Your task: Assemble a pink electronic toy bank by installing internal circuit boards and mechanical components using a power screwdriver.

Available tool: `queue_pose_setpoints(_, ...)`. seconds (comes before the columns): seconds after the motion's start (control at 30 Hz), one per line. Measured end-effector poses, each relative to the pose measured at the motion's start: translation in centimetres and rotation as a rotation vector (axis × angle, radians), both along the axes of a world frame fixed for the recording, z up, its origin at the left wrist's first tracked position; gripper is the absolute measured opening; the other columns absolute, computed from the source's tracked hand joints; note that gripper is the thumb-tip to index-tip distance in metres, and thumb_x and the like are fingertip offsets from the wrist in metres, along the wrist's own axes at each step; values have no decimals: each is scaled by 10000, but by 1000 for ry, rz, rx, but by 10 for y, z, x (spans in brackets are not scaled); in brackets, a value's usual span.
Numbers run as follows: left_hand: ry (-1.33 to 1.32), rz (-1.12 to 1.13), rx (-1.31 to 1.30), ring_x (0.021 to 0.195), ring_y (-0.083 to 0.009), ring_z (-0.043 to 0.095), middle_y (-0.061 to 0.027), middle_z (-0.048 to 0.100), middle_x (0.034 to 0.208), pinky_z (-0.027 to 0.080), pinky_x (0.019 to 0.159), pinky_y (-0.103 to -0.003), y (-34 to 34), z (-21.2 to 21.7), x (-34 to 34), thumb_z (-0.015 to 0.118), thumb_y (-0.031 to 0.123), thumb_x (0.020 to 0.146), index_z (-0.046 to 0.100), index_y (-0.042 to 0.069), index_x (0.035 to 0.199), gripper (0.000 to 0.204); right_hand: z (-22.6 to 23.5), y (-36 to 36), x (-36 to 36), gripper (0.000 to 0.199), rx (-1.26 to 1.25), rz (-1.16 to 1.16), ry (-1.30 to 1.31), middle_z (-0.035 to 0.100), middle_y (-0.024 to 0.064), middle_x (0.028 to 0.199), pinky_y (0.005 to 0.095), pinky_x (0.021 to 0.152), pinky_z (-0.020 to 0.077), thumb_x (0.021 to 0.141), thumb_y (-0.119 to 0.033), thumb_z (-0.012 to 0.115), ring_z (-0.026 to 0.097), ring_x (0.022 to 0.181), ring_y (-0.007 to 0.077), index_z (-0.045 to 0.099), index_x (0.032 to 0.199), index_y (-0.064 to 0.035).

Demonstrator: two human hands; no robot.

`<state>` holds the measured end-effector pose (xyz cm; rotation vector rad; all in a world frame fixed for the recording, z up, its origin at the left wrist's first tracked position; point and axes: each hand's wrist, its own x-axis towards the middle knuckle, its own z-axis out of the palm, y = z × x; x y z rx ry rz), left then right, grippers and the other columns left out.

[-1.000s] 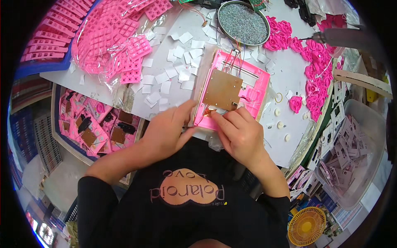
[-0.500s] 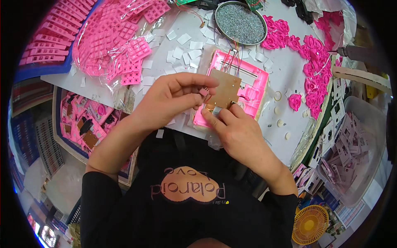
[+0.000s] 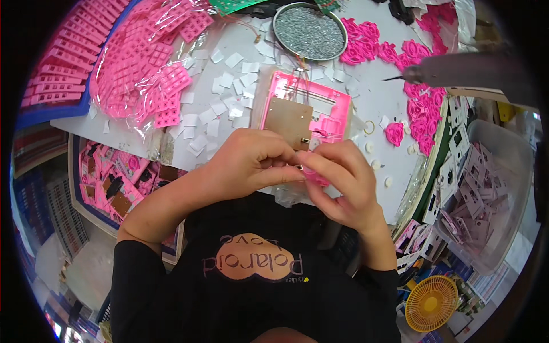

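Close work, centre frame!
My left hand (image 3: 246,163) and right hand (image 3: 350,184) pinch nearly closed by the pink case (image 3: 337,114); I can't tell what they hold.

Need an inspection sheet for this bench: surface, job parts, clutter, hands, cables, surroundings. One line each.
Surface: pale table, strewn with white squares.
Job parts: pink housing with brown board in it.
Clutter: bagged pink keypads, metal dish of tiny metal pieces, pink ring parts, white discs.
Hands: left hand and right hand meet at the housing's near side; grip mostly hidden.
Cables: thin wires at the housing's far side.
Surroundings: blue tray upper left; clear bin and yellow basket right; dark, thin-tipped tool upper right.
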<state>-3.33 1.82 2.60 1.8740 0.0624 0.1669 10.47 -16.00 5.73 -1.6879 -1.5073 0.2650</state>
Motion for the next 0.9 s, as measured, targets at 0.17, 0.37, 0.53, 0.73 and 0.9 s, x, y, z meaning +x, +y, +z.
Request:
queue_pose_setpoints(0.17,36,-116,-57,633,-215,626,-98,649,745,466,564,-345,-4,5,16,814,209,827,717,21,882,219,-9,-10,9,363,-12,29,122,662,96,977,338,665,538,720,35,764,658,811,244,713,1073,-35)
queue_pose_setpoints(0.37,-3,-70,250,726,-265,619,-84,621,819,488,637,-375,-6,2,11,781,116,811,690,45,947,178,-17,-25,1,179,-177,-269,525,685,87,924,267,631,547,820,25,730,675,776,154,702,995,-5)
queue_pose_setpoints(0.53,-173,4,460,845,-326,612,-108,617,959,507,711,-419,-30,0,-2,768,86,778,661,50,1024,271,-16,-51,-2,189,-203,-185,107,682,73,875,300,620,534,789,-10,765,653,764,227,721,970,-39)
queue_pose_setpoints(0.73,-155,-113,538,864,-313,603,-104,605,981,503,747,-405,-36,-19,-15,767,80,756,646,42,1040,312,-22,-54,-20,215,-243,-143,-204,658,58,907,351,634,527,731,-10,766,627,798,243,715,936,-50)
queue_pose_setpoints(0.9,-160,-121,616,849,-272,599,-78,608,974,501,754,-391,-37,-19,-13,738,78,757,659,72,1078,330,-34,-51,-3,193,-185,-81,-54,628,58,954,377,718,507,720,-32,789,592,884,259,700,890,-54)
